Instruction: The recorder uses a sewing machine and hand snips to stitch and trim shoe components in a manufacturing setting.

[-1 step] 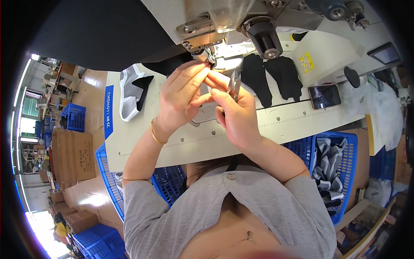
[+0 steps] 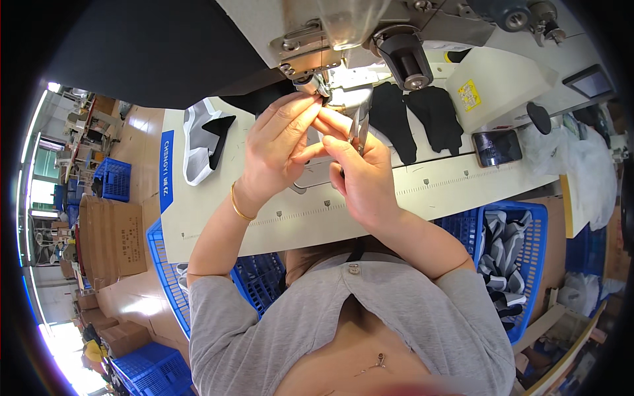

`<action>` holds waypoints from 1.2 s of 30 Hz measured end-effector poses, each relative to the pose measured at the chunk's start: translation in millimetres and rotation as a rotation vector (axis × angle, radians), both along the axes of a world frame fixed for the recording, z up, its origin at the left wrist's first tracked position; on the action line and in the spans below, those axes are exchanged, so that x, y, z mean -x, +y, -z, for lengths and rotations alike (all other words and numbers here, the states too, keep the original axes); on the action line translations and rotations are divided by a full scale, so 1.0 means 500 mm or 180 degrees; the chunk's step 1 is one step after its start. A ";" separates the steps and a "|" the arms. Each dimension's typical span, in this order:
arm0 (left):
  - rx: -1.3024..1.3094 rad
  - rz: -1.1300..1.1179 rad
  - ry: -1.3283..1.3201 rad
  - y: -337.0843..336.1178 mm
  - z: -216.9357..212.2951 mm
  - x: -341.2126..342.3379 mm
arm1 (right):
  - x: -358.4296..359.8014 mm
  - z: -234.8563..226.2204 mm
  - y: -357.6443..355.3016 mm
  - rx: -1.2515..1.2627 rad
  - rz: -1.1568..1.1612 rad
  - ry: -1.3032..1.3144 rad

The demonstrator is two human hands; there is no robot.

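At the sewing machine's needle and presser foot [image 2: 319,84], my left hand [image 2: 277,142] has its fingertips closed on a black fabric piece [image 2: 249,99]. Much of that fabric is hidden behind the fingers and the machine head. My right hand [image 2: 363,165] grips small metal scissors [image 2: 360,125], their blades pointing up and away from me; the handles are mostly covered by the palm. The right index fingertip also reaches to the left fingertips beside the presser foot. Left of my hands, a grey, white and black fabric piece [image 2: 206,142] lies on the machine table [image 2: 257,231].
Two black fabric pieces [image 2: 432,119] lie right of the needle, with a dark phone-like device [image 2: 496,148] farther right. A blue basket [image 2: 538,264] of grey-and-black pieces stands below the table's right side. Another blue basket [image 2: 158,254] is at lower left, near a cardboard box [image 2: 112,237].
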State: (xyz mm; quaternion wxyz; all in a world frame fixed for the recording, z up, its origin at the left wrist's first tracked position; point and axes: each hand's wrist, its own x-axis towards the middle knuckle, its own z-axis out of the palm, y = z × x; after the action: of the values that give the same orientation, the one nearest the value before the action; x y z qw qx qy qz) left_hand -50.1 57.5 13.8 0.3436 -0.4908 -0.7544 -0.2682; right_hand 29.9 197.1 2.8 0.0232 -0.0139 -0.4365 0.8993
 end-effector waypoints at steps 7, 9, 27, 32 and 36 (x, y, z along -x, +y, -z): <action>0.0073 -0.0045 0.0071 0.001 -0.002 -0.002 | -0.005 -0.003 0.001 -0.0023 0.0001 0.0022; 0.0073 -0.0110 0.0060 0.003 -0.003 -0.005 | -0.006 -0.003 0.003 -0.0036 -0.0027 0.0018; 0.2018 -0.1289 0.0525 -0.058 -0.075 0.157 | 0.002 0.016 0.007 -0.1939 0.0174 0.1593; 0.1669 -0.0685 0.2003 -0.067 -0.086 0.192 | 0.002 0.008 0.013 -0.2028 0.0209 0.1384; 0.2427 -0.1565 -0.1012 -0.068 -0.139 0.049 | -0.013 0.010 0.040 -0.2615 -0.0061 0.0990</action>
State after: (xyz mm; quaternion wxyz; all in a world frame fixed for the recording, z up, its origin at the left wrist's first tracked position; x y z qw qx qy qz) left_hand -74.4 23.4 83.2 0.0727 -0.3418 -0.9359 0.0451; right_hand 36.6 217.1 -2.4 0.0838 0.1361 -0.7493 0.6427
